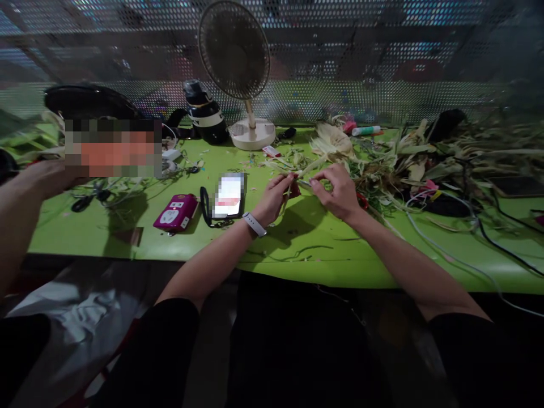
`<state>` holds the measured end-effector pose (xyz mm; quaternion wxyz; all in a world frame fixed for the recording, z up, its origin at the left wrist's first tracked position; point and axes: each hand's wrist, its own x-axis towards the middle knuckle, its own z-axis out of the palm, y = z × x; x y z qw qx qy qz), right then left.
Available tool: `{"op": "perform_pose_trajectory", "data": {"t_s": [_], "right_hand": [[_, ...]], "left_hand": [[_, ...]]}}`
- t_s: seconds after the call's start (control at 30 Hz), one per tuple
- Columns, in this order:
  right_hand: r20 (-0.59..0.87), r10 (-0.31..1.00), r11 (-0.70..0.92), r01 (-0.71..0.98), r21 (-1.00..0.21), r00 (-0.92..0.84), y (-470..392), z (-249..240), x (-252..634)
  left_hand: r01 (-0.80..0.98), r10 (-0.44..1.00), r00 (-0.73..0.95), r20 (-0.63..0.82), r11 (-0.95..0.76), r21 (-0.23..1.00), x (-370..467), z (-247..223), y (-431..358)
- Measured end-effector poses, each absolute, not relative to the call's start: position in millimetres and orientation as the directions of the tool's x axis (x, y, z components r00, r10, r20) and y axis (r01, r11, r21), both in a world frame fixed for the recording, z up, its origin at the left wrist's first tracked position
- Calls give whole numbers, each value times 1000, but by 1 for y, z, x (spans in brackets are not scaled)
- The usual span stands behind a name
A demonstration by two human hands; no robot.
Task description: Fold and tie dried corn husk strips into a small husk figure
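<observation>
Near the middle of the green table [297, 249], my left hand [274, 198] is closed round a pale green strip of plant husk, with something small and dark red at its fingers. A white band circles the left wrist. Just to its right, my right hand [338, 190] is pinched on a thin, light piece whose exact nature is too small to make out. The two hands' fingertips are close together above the table. Behind them lies a pile of pale husks [334, 140]. Thin green strands rest on the table in front.
Left of my hands are a phone [228, 195] with a strap and a purple power socket [175, 213]. Farther back stand a fan [253, 133] and a black bottle [208, 119]. Another person's arm [25, 192] reaches in from the left. Cables and husks [408, 153] cover the right side.
</observation>
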<state>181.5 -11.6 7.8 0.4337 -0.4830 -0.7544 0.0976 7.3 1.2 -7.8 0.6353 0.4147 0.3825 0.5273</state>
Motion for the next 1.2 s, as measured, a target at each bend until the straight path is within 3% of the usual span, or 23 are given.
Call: {"op": "perform_pose_trajectory", "data": {"t_s": [0.1,0.2,0.43,0.6,0.8,0.9,1.0,1.07,1.13,1.2], "right_hand": [[408,880,463,625,-628,-242,-7,3,183],[242,898,420,553,-720,-366,-7,-2,179],[144,860,390,448,-805,-490,-12,-7,170],[119,865,364,447,-817,-488,-13,-7,169],[126,862,384,471,-794,-492,-19,2,169],[174,902,346,421,-839,-395,-15,16,186],[421,907,376,403,-834,24,-1,29,209],[423,900,357,378,-854,107,9,32,216],[259,964,267,319,-909,-69,12,30,215],[75,938,184,304,-935,-338,9,25,207]], "left_hand": [[-297,979,202,-20,81,951,7,-9,0],[-208,977,193,85,-44,977,8,-13,3],[31,956,145,253,-260,965,7,-19,10],[-34,937,288,198,-197,980,5,-18,10],[-3,943,259,211,-218,976,-1,-14,9],[-115,936,321,142,-110,987,-4,-11,10],[-236,903,423,69,36,971,-7,-9,10],[-272,879,476,33,112,956,-8,-9,9],[-306,863,505,5,173,936,-9,-9,9],[-342,854,520,-16,225,913,-11,-9,10]]}}
